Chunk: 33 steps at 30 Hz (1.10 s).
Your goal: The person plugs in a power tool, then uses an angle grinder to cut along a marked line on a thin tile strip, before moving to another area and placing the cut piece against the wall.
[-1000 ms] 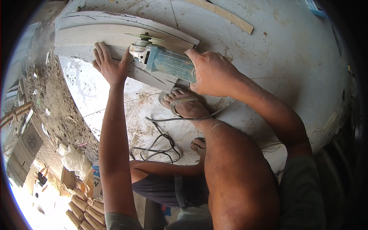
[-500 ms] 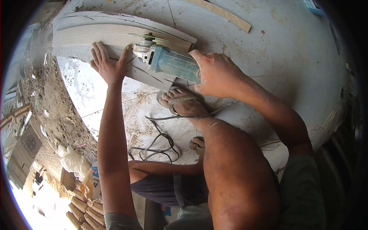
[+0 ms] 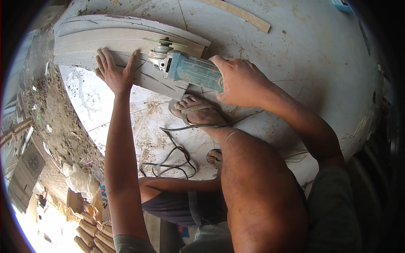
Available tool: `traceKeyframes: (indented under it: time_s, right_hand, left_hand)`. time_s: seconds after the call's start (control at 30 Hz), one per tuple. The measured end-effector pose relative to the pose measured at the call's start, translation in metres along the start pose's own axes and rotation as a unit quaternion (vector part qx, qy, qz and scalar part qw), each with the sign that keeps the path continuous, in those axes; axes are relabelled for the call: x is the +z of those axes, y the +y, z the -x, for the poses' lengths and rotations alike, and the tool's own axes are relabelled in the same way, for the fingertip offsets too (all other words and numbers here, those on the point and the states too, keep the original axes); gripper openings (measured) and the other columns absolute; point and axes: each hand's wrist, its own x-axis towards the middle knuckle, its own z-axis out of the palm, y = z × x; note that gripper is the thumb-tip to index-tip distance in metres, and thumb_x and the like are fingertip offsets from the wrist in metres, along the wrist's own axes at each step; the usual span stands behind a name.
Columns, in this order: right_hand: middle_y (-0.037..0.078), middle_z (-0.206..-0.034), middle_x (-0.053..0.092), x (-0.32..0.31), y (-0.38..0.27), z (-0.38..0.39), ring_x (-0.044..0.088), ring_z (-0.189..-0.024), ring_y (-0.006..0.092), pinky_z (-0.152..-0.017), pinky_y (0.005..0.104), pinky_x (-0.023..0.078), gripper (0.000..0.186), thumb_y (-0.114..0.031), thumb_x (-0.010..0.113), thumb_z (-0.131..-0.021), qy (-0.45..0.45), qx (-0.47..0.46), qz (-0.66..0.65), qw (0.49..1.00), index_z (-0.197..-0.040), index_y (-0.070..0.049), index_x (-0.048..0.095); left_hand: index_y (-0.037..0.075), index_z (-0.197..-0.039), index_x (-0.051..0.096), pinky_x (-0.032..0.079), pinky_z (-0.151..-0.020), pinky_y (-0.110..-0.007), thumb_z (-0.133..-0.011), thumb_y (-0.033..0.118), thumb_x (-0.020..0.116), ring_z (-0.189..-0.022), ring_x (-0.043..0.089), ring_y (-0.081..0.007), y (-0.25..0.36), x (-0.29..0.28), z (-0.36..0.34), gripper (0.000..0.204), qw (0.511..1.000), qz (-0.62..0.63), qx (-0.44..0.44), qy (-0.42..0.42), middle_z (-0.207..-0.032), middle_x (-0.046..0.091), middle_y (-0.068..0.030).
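Observation:
My left hand (image 3: 116, 71), fingers spread, presses on a grey board (image 3: 164, 80) with rough edges and dark lines, over its border with a pale beige curved strip (image 3: 88, 40). My right hand (image 3: 242, 82) is wrapped round the back end of a teal angle grinder (image 3: 194, 69), held horizontally across the board. Its thin disc (image 3: 177, 43) faces up from the metal head, over the beige strip, a short way right of my left fingertips; whether it spins is unclear. My sandalled foot (image 3: 198, 114) is at the board's lower right corner.
Black cable (image 3: 177, 152) lies looped on the dusty tiled floor (image 3: 287, 55). A loose beige strip (image 3: 249, 17) lies beyond the boards, a blue object (image 3: 342, 5) at top right. Dirt, rubble (image 3: 71, 126), plastic (image 3: 80, 179) and stacked brown packages (image 3: 93, 236) fill the left side.
The grinder has shifted a little to the right along the board, away from my left hand, which stays pressed down. The boards sit slightly further left in view.

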Motion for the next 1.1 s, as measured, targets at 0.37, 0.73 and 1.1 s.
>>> traceKeyframes:
  time_s: [0.37, 0.73, 1.1]
  right_hand:
    - [0.018, -0.081, 0.07, -0.005, 0.004, 0.009, 0.071, -0.086, 0.0384, -0.083, 0.0471, 0.057, 0.071, -0.014, 0.078, -0.07, -0.023, 0.022, -0.012, 0.999, -0.133, 0.003, 0.05]
    - [0.019, -0.083, 0.07, -0.009, 0.007, 0.017, 0.071, -0.089, 0.0383, -0.083, 0.047, 0.057, 0.071, -0.015, 0.079, -0.071, -0.035, 0.025, -0.024, 0.999, -0.132, 0.005, 0.049]
    - [0.016, -0.079, 0.07, -0.01, 0.015, 0.031, 0.071, -0.085, 0.037, -0.082, 0.047, 0.057, 0.07, -0.015, 0.079, -0.071, -0.033, 0.034, -0.02, 0.999, -0.13, 0.005, 0.049]
  left_hand:
    - [-0.004, -0.155, 0.035, 0.008, -0.124, -0.058, -0.079, 0.081, 0.065, -0.155, 0.021, -0.0372, 0.0, 0.002, 0.0, 0.117, 1.0, 0.012, -0.001, -0.001, -0.164, 0.03, -0.0235]
    - [-0.004, -0.155, 0.035, 0.011, -0.123, -0.057, -0.079, 0.08, 0.066, -0.155, 0.022, -0.0381, -0.003, 0.003, 0.0, 0.118, 1.0, -0.007, 0.002, 0.0, -0.164, 0.031, -0.0241]
    - [-0.003, -0.156, 0.034, 0.012, -0.122, -0.059, -0.079, 0.079, 0.067, -0.154, 0.023, -0.0379, 0.0, 0.003, 0.0, 0.117, 1.0, -0.011, 0.0, 0.0, -0.164, 0.031, -0.0239]
